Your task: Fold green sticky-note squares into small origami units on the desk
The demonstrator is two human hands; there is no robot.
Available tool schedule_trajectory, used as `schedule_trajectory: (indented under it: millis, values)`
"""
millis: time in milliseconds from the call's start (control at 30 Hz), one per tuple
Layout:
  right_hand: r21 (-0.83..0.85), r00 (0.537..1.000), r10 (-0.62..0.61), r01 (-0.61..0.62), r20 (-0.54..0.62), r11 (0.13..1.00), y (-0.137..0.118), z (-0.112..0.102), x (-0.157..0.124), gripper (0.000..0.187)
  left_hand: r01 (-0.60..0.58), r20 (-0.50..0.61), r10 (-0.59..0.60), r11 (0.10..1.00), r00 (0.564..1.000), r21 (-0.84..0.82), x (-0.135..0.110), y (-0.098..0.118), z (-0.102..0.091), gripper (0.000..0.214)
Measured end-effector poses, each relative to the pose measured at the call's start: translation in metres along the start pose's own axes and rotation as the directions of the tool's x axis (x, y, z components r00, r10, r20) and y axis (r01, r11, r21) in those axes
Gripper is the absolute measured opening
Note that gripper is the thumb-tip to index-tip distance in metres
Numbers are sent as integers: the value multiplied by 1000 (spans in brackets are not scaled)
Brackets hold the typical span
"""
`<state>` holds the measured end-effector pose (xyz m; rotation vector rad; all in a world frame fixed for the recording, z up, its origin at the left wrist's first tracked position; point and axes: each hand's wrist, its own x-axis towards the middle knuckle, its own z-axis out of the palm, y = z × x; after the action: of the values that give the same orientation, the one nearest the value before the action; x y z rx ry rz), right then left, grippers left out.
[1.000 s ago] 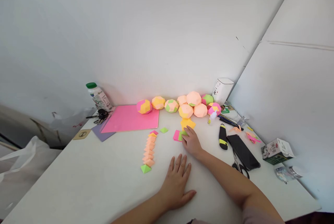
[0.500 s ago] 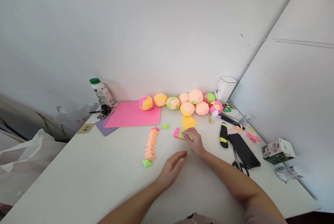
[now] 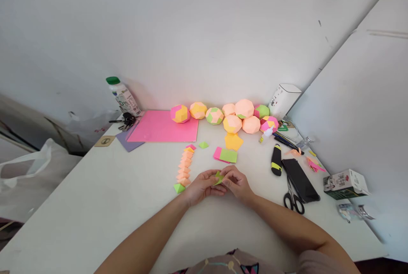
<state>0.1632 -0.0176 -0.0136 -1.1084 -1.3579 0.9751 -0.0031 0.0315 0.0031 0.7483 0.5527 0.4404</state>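
Observation:
A small green paper piece is pinched between both hands above the front middle of the table. My left hand grips it from the left, fingers closed. From the other side, my right hand holds its right edge between thumb and fingers. Just beyond lie green paper slips overlapping pink ones. To the left runs a row of folded peach paper units, with a green folded unit at its near end. Another small green folded piece lies by its far end.
Several faceted paper balls line the wall, one on a pink board. On the right are a box cutter, scissors, a black phone, a carton and a jar. A bottle stands back left.
My right hand has come back from the slips with a green paper piece. My left hand has closed on it too, and the hands now meet. The view has shifted slightly.

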Motion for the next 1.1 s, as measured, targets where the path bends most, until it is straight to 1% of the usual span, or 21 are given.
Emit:
schedule_trajectory:
  millis: [67, 133, 200, 233, 267, 333, 400, 433, 533, 600, 700, 767, 833, 900, 933, 1033, 1100]
  values:
    - [-60, 1000, -17, 18, 10, 998, -1, -1, 1, 32, -55, -43, 55, 998, 998, -4, 1, -3, 1, 42]
    - [-78, 1000, 16, -16, -1, 997, -3, -2, 3, 35, -105, -95, 104, 994, 990, -8, 2, -7, 2, 42]
    - [-25, 997, 72, -72, -5, 997, -2, -2, 3, 28, -131, -138, 130, 991, 982, 5, 2, -11, 3, 41]
    - [22, 994, 105, -105, 3, 994, -1, -2, 3, 23, -134, -152, 136, 991, 979, 19, 2, -13, 4, 40]
    - [75, 990, 139, -140, 16, 987, 0, -2, 3, 22, -139, -164, 143, 990, 976, 36, 2, -14, 5, 38]
    - [169, 980, 197, -200, 38, 965, 3, -1, 4, 33, -156, -186, 167, 985, 968, 73, 1, -17, 8, 34]
    - [219, 969, 243, -248, 51, 944, 4, -1, 5, 42, -174, -201, 193, 979, 960, 106, 0, -18, 10, 32]
    - [231, 961, 268, -276, 67, 933, 4, -2, 7, 42, -182, -207, 203, 976, 957, 118, 0, -19, 12, 31]
    - [239, 937, 331, -348, 111, 906, 2, -6, 11, 23, -198, -222, 226, 970, 948, 140, -1, -19, 14, 31]
    - [243, 932, 352, -361, 83, 900, 2, -8, 13, 21, -197, -241, 230, 968, 943, 153, -2, -20, 14, 31]
    - [275, 925, 378, -358, -22, 892, 3, -8, 14, 25, -204, -277, 253, 960, 927, 194, -2, -21, 13, 34]
    - [308, 916, 394, -355, -72, 883, 4, -8, 14, 25, -193, -290, 254, 955, 923, 224, -3, -22, 11, 41]
    - [324, 929, 361, -319, -80, 891, 5, -6, 13, 24, -138, -272, 202, 962, 941, 237, -2, -22, 9, 48]
    - [321, 958, 284, -255, -45, 912, 4, -5, 12, 19, -81, -227, 132, 972, 965, 219, -1, -20, 6, 54]
    - [317, 972, 235, -217, -20, 923, 4, -5, 12, 17, -71, -200, 110, 978, 974, 194, 0, -19, 5, 57]
    - [286, 993, 104, -115, 55, 951, 4, -5, 9, 9, -86, -124, 96, 993, 988, 83, 1, -12, 4, 60]
    - [226, 994, 41, -62, 100, 972, 4, -5, 8, 5, -102, -110, 105, 994, 988, 31, 2, -10, 4, 53]
